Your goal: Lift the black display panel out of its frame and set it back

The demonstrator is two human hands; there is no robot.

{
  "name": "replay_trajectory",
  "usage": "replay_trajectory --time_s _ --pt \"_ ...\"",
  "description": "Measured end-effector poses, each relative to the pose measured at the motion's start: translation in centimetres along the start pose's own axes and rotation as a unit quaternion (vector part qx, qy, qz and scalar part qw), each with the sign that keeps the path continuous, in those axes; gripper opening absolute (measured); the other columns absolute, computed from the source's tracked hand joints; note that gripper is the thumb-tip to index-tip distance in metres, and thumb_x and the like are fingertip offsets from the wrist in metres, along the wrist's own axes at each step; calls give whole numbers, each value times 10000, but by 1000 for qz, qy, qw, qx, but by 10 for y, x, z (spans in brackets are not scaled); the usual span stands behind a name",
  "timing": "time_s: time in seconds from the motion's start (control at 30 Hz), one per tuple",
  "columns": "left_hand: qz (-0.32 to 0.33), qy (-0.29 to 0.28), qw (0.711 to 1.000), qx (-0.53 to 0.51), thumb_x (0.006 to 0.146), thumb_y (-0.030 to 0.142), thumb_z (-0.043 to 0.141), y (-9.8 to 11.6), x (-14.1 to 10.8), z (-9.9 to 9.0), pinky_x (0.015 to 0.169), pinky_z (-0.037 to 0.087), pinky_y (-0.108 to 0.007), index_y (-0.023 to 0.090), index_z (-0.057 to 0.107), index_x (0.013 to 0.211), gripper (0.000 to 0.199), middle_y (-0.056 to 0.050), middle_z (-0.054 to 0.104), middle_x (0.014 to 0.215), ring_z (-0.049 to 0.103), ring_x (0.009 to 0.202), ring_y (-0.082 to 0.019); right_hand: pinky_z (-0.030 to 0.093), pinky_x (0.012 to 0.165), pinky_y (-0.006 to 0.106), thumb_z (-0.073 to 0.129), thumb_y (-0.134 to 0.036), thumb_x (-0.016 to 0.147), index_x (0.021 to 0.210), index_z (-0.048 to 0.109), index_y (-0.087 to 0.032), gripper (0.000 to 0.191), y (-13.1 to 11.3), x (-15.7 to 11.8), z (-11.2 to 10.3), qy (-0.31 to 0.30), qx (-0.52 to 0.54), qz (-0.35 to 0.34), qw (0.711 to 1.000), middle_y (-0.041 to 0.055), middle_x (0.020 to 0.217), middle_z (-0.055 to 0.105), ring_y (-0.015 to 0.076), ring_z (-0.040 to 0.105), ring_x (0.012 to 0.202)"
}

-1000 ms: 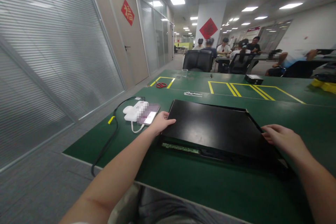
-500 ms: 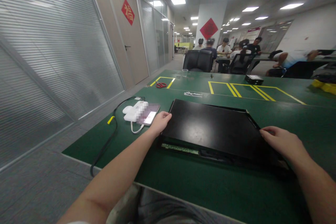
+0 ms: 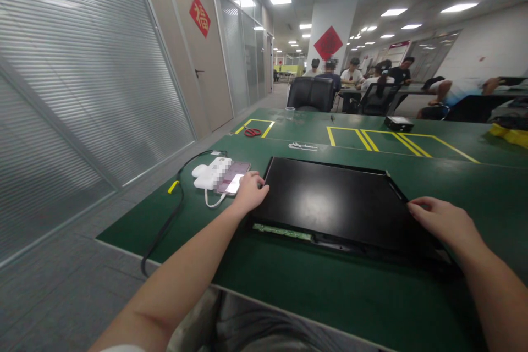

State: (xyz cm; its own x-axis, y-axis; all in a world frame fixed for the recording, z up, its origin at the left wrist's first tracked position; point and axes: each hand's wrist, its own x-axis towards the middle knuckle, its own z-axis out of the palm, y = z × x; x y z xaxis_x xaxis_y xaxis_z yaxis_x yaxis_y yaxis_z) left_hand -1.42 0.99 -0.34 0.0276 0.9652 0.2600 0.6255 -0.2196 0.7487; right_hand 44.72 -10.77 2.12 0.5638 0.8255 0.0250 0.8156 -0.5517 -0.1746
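Note:
A black flat display panel [image 3: 325, 198] lies face up in its frame on the green table. A strip of green circuit board [image 3: 282, 232] shows along its near edge. By the panel's left edge is my left hand [image 3: 249, 192], its fingers bent and apart, with the thumb side close against the rim. My right hand [image 3: 443, 220] pinches the right edge between thumb and fingers; some of those fingertips are hidden. Just left of my left hand lie a phone [image 3: 231, 175] and a white device [image 3: 212, 173] with a short white cable.
A black cable [image 3: 175, 214] with a yellow tag runs along the table's left side. Red-handled scissors [image 3: 252, 132], small white strips [image 3: 303, 146], a clear cup [image 3: 290, 113] and a black box [image 3: 399, 123] lie farther back. Several people sit beyond black chairs [image 3: 311, 94].
The fingers of my left hand have lifted and spread from the pinch at the panel's left edge. My right hand and the panel have stayed almost still.

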Motion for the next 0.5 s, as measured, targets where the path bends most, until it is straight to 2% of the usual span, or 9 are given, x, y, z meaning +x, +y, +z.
replay_trajectory --time_s 0.07,0.23,0.5 --pt "13 -17 999 31 705 166 759 -1 0 0 1185 376 -518 211 645 642 138 -143 663 1193 571 1297 -381 562 828 451 509 -513 878 1051 785 -279 401 -1 -1 -1 -7 -1 2 1000 122 1045 783 371 710 1015" --pt "17 -31 999 15 682 151 754 -3 -1 2 1140 432 -461 228 606 604 184 -122 681 1094 603 1241 -350 553 845 446 507 -506 886 1084 784 -267 416 -4 -4 -2 -13 0 2 1000 128 1103 777 377 697 1054" --pt "44 -60 990 121 822 191 677 -3 -2 3 1106 473 -421 180 660 741 83 -174 637 1259 633 1221 -307 556 777 427 475 -516 858 1033 803 -286 437 -6 -5 -2 3 -11 -1 1000 112 1015 787 352 718 966"
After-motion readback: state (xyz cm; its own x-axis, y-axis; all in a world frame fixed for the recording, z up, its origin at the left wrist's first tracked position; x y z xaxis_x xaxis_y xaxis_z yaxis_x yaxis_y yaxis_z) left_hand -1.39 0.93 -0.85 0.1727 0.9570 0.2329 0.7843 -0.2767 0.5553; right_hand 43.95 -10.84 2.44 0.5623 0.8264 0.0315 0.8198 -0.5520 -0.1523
